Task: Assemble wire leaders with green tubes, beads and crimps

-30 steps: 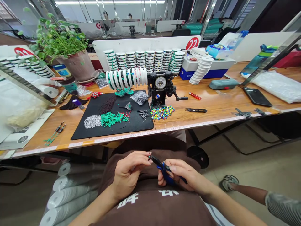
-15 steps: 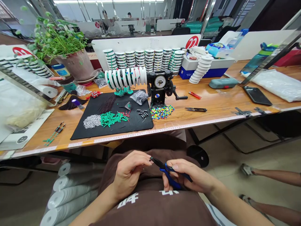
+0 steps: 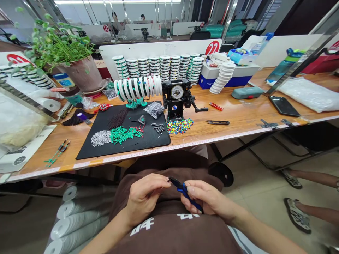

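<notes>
Blue-handled pliers (image 3: 185, 190) with dark jaws are held in my right hand (image 3: 205, 197), over my lap. The handles look pressed together, and the jaws point left. My left hand (image 3: 145, 192) is pinched at the tip of the jaws, on something small and dark that I cannot make out. Beyond my hands, a black mat (image 3: 132, 150) on the wooden table carries green tubes (image 3: 124, 134), silver beads (image 3: 101, 138) and small black parts (image 3: 159, 128). Colourful beads (image 3: 180, 126) are heaped beside the mat, below a black winding machine (image 3: 176, 97).
Stacked spools (image 3: 154, 68), a potted plant (image 3: 82, 76) and a blue-white box (image 3: 209, 77) stand at the back. Thread snips (image 3: 217, 122) and a phone (image 3: 284, 106) lie at the right. White rolls (image 3: 67, 225) are below left. Another person's feet (image 3: 296, 215) show at right.
The plier handles have closed together in my right hand. The other person's feet have shifted at the right. The whole view has moved slightly.
</notes>
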### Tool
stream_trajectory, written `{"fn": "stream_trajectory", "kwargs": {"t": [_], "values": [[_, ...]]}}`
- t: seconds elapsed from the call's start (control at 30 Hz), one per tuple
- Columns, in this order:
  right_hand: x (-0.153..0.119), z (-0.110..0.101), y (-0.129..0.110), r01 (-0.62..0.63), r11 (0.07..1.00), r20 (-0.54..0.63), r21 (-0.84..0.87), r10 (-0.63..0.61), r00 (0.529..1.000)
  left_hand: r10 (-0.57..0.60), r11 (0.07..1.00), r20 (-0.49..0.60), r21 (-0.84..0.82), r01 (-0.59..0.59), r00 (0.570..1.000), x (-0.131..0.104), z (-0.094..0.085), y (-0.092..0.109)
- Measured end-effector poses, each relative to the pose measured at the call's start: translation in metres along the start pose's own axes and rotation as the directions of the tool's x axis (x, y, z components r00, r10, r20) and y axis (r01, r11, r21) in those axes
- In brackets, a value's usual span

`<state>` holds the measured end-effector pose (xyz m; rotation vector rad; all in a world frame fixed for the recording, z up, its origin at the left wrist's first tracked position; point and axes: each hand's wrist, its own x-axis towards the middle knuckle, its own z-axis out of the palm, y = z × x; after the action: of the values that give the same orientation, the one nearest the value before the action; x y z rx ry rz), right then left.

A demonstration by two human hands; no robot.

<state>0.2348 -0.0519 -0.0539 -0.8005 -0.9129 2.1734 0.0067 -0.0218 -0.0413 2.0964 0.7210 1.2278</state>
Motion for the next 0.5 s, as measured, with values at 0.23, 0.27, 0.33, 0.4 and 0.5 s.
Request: {"fn": "stream_trajectory", "kwargs": {"t": [0.23, 0.27, 0.33, 0.4, 0.5], "values": [[0.001, 0.004, 0.025, 0.12, 0.99, -0.099, -0.08, -0.127, 0.987, -0.03, 0.999, 0.053, 0.02, 0.029, 0.998, -0.002, 0.0, 0.001], [0.001, 0.004, 0.027, 0.127, 0.989, -0.109, -0.076, -0.134, 0.985, -0.04, 0.999, 0.051, 0.017, 0.04, 0.998, -0.003, 0.0, 0.002], [0.002, 0.005, 0.026, 0.12, 0.989, -0.119, -0.09, -0.131, 0.984, -0.069, 0.998, 0.041, 0.01, 0.069, 0.997, -0.003, 0.001, 0.003], [0.001, 0.006, 0.019, 0.084, 0.981, -0.111, -0.176, -0.104, 0.988, -0.108, 0.994, 0.023, 0.001, 0.108, 0.994, -0.002, 0.001, 0.004], [-0.004, 0.007, 0.003, 0.056, 0.897, -0.086, -0.439, -0.104, 0.991, -0.195, 0.981, -0.003, -0.026, 0.195, 0.981, -0.001, 0.002, 0.007]]}}
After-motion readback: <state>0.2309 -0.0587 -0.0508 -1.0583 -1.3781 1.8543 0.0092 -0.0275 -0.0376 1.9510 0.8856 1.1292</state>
